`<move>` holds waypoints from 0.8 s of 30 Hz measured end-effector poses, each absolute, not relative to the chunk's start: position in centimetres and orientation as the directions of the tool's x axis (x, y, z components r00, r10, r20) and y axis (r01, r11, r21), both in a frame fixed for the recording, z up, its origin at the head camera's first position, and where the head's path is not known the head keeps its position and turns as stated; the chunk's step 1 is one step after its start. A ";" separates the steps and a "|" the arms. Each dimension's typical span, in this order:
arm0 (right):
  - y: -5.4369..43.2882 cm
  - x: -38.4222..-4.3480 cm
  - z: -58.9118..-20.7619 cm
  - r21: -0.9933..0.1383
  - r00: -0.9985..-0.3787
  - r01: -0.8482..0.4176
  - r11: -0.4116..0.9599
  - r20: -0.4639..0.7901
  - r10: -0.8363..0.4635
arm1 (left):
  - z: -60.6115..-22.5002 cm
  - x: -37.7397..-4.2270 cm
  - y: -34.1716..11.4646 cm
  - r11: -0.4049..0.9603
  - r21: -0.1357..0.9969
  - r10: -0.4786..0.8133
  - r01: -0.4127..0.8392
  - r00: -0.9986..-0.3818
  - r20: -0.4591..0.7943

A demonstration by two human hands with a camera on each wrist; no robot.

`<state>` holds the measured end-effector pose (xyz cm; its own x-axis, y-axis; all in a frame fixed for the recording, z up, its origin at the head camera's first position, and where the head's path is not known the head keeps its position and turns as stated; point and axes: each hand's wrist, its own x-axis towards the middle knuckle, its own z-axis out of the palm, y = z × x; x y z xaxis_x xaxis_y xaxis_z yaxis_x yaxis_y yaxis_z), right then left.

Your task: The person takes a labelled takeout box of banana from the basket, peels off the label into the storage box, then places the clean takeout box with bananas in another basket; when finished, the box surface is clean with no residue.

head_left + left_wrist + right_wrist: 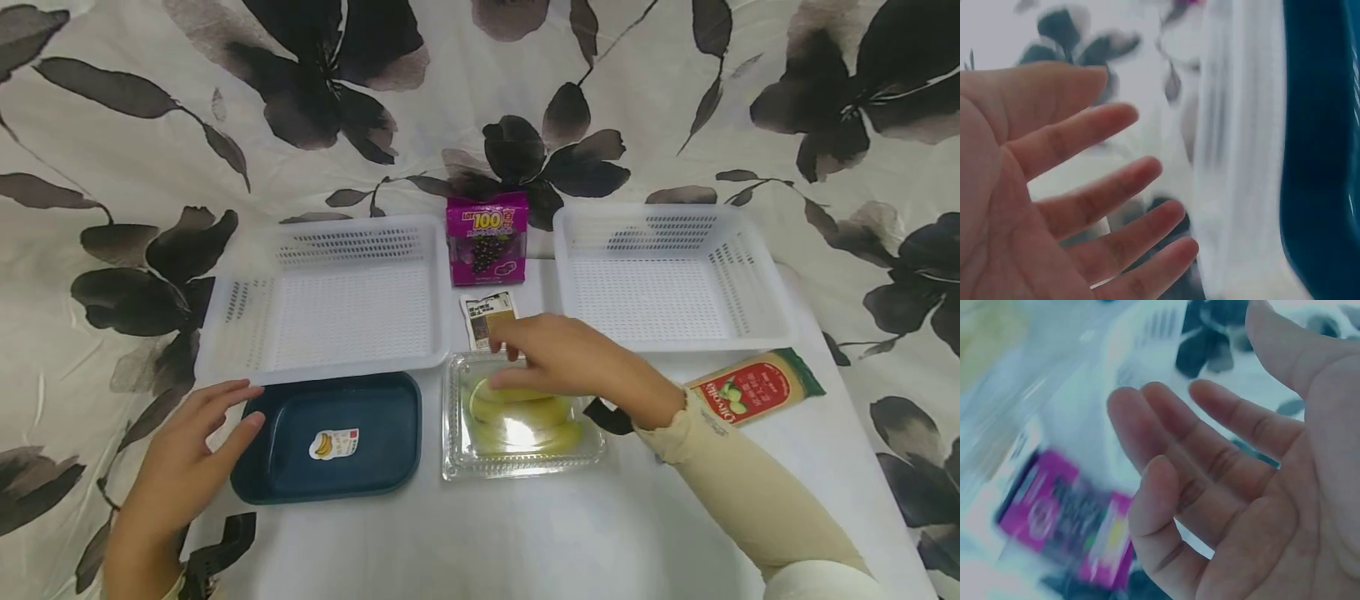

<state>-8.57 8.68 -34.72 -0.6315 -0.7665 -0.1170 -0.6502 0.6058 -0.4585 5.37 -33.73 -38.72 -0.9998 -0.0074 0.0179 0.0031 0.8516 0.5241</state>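
Observation:
In the head view my left hand [187,446] is at the left rim of a dark blue tray [375,475], fingers spread. The left wrist view shows that palm [997,187] with nothing in it. My right hand [566,357] is over a clear plastic clamshell box [517,468] with yellow bananas [536,414] inside, its fingers loosely bent. No object lies in the right palm [1260,537] in the right wrist view. Just beyond those fingers is a small white and brown packet [480,310], partly covered by them. A banana sticker [333,444] is on the tray's floor.
Two white perforated baskets stand at the back, one left [438,292] and one right [776,287]. Between them is a purple candy box [487,242]. A red and green Olivoila packet [757,387] lies at the right, beside my right forearm. Floral cloth surrounds the white table [525,542].

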 end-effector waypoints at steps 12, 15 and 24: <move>19.3 -5.5 -38.3 -0.416 -0.830 -0.457 0.786 -0.119 -0.545 | -38.8 2.2 -23.0 0.756 0.598 0.223 0.267 -0.963 0.149; 20.8 -4.7 -39.6 -0.433 -0.856 -0.416 0.800 -0.111 -0.505 | -39.5 1.7 -20.4 0.751 0.612 0.244 0.249 -0.965 0.094; 22.9 -2.5 -44.2 -0.590 -0.892 -0.328 0.737 -0.064 -0.448 | -42.1 1.9 -15.5 0.735 0.644 0.235 0.211 -0.971 0.050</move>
